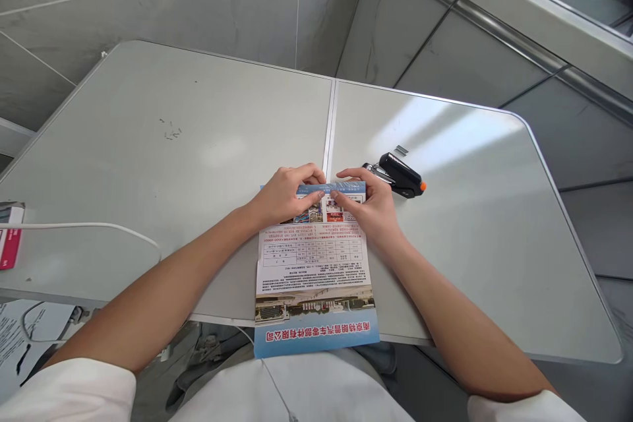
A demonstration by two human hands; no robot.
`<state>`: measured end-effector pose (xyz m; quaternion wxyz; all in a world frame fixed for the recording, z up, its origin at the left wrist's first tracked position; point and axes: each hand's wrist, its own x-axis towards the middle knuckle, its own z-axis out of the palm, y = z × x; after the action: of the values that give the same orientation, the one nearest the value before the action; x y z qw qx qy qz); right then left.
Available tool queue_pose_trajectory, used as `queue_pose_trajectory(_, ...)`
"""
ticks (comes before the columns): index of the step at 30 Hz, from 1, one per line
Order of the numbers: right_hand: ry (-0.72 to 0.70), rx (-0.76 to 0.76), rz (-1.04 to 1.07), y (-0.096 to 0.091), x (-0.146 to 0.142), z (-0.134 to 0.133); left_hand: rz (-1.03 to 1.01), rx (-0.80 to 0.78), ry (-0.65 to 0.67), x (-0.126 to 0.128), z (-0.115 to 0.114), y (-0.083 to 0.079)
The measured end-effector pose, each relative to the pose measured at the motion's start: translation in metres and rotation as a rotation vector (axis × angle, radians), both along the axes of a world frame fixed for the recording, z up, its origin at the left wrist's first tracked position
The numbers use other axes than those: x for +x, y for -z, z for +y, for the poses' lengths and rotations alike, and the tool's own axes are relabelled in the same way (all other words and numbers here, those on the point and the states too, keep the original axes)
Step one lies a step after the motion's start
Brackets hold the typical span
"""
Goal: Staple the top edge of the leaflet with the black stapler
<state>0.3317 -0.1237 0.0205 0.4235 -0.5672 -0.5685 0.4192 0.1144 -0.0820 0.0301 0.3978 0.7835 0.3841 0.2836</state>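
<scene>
A printed leaflet (316,277), blue and white with upside-down text and photos, lies at the table's front edge, its lower end hanging over toward me. My left hand (287,196) grips its far edge, thumb on top and fingers curled behind. Close beside it, my right hand (370,204) pinches the same edge, with the thumb on the print and the index finger stretched out. The two thumb tips almost meet. Just past my right hand lies a black stapler (403,175) with an orange end, partly hidden by the fingers. Behind the stapler are short strips of staples (401,150).
The white folding table (237,119) has a seam down its middle. Several loose staples (171,132) lie on its left half. A red and white box (10,234) and a white cable (99,227) are at the left edge. Tiled walls (208,13) stand behind.
</scene>
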Motion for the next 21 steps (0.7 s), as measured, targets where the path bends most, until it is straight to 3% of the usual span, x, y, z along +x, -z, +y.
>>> queue_pose_trajectory(9, -0.013, -0.055, 0.062, 0.0044, 0.0048, -0.0002, 0.01, -0.002, -0.01, -0.0002, 0.0009, 0.0026)
queue_pose_trajectory(21, -0.053, -0.007, -0.015, 0.0038, 0.0034, 0.0001, 0.014, 0.027, -0.035, 0.006, -0.0007, -0.0004)
